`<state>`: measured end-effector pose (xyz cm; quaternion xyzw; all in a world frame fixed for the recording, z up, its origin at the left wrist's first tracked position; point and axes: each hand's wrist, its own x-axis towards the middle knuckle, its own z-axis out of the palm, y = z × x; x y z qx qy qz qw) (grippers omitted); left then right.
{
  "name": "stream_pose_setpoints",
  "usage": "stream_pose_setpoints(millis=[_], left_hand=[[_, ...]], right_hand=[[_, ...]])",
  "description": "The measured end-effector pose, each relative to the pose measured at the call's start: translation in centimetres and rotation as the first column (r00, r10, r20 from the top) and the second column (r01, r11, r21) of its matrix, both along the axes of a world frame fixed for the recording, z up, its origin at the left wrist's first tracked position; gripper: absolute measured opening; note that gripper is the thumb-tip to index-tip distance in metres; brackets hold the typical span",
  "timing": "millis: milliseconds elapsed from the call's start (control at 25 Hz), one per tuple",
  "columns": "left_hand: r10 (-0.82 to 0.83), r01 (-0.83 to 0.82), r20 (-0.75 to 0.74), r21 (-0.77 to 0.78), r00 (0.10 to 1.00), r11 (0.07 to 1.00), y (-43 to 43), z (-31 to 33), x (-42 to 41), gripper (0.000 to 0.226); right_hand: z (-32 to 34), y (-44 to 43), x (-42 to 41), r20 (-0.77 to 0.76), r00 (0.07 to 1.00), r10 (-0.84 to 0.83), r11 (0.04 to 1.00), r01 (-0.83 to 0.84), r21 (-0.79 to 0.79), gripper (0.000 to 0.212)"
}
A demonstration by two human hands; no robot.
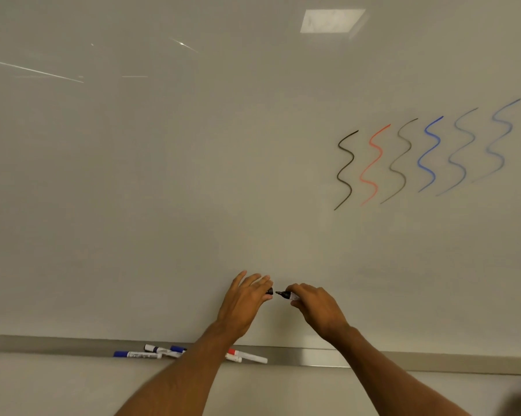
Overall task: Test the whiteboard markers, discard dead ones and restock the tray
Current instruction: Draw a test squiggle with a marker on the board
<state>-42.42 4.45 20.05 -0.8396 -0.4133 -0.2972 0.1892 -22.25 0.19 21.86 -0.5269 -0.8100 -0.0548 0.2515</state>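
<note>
My right hand (315, 307) grips a black whiteboard marker (287, 295) with its bare tip pointing left. A small gap separates that tip from the black cap (270, 291), which my left hand (247, 298) pinches between thumb and fingers. Both hands are low in front of the whiteboard (193, 175). Below them the grey tray (313, 357) carries blue-capped markers (139, 354) at the left and a red-capped marker (247, 355) partly behind my left forearm. Several wavy test lines (427, 154) in black, red and blue stand on the board at the right, the rightmost ones faint.
A ceiling light reflection (331, 21) shows on the board at the top. Below the tray is plain wall. A dark blurred shape (520, 406) sits in the bottom right corner.
</note>
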Motion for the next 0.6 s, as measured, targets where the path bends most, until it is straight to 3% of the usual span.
stream_pose_setpoints(millis=[200,360,600], left_hand=[[-0.049,0.043,-0.052,-0.108,0.997,0.993,-0.8,-1.5,-0.2,0.035],[-0.017,0.009,-0.023,-0.319,1.000,0.948,-0.8,-2.0,0.0,0.028],[0.012,-0.012,-0.002,-0.383,1.000,0.924,-0.4,-2.6,1.0,0.027]], right_hand=[[-0.9,-0.6,-1.5,0.087,0.993,0.083,0.996,-0.085,0.024,0.027],[-1.4,-0.5,-2.1,0.010,0.994,0.107,0.994,-0.107,-0.027,0.022],[-2.5,0.8,-2.1,-0.077,0.992,0.095,0.989,-0.104,-0.108,0.024]])
